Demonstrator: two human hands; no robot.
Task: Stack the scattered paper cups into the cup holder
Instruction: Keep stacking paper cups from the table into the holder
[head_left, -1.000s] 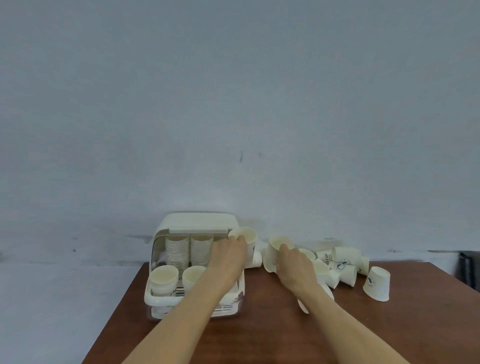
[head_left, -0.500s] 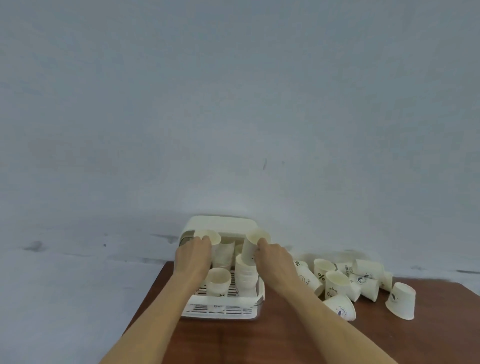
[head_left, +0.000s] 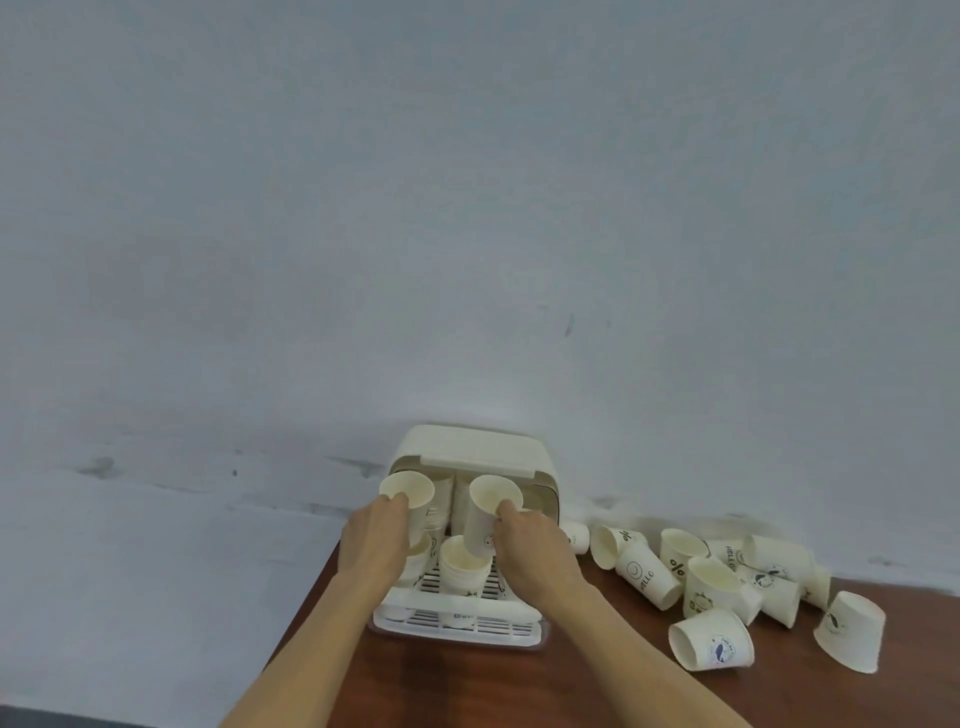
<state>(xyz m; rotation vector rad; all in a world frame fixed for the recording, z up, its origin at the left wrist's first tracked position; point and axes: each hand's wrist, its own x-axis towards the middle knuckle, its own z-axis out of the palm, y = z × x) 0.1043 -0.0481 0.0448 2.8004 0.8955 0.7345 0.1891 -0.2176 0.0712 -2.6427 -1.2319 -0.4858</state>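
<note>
Head view: left hand (head_left: 375, 540) grips one paper cup (head_left: 408, 491), right hand (head_left: 530, 543) grips another cup (head_left: 488, 512), both held mouth-up over the cup holder (head_left: 467, 621) at the table's (head_left: 597, 691) far left; stacks (head_left: 462, 571) already sit inside the holder. Roughly partway: about ten scattered cups (head_left: 711, 644) lie tipped on the right, not yet stacked.

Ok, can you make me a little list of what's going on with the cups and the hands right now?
left hand: holds a paper cup over the holder
right hand: holds another cup above a stack
cup holder: lid up, stacks of cups inside
loose cups: lying scattered to the right of the holder
table: brown wood
</note>
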